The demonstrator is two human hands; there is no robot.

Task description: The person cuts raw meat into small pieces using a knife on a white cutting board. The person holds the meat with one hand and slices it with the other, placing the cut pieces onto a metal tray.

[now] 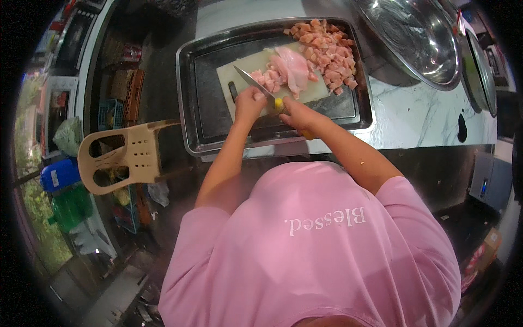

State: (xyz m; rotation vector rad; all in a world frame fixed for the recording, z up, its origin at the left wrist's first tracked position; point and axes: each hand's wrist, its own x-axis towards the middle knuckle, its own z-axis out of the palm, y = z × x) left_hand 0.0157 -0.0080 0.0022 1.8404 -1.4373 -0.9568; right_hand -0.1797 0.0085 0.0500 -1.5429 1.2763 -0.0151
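Observation:
My right hand (298,115) is closed around the yellow handle of a kitchen knife (252,81). The blade slants up and to the left over a white cutting board (248,62). Beside the blade's near side is my left hand (250,103), its fingers drawn together at the metal; what they hold, if anything, is hidden. A large pale piece of raw chicken (292,67) lies on the board, with a few small cut pieces (268,82) left of it, just past the blade. Under the board is a dark metal tray (197,98), and a heap of diced chicken (329,52) fills its far right corner.
A large steel bowl (417,41) stands at the far right of the marble-patterned table (414,128), with a round lid-like disc (481,73) beside it. A tan plastic chair (139,152) is at the left. Crates (110,113) sit beyond it.

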